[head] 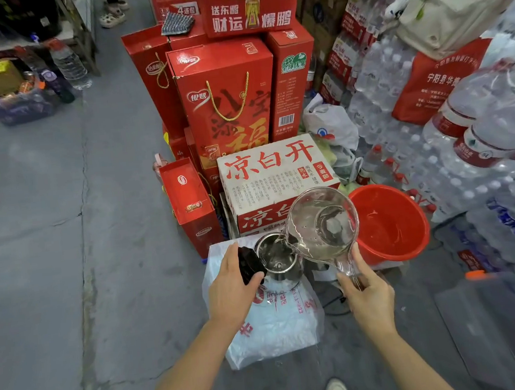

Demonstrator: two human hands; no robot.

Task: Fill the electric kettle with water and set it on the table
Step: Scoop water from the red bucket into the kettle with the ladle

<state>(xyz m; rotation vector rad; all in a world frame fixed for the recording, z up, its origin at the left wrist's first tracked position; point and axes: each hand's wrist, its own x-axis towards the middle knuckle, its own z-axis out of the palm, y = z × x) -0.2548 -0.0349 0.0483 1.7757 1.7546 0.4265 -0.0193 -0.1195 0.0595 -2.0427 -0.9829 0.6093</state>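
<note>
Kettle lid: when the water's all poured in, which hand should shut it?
Probably the left hand: it already holds the black lid open at the kettle, while the right hand is busy gripping the tilted clear scoop.

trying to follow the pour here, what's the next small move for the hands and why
Probably tip the clear scoop a little further. The right hand has its lip at the open kettle, water remains in it, and the left hand holds the black lid back.
</note>
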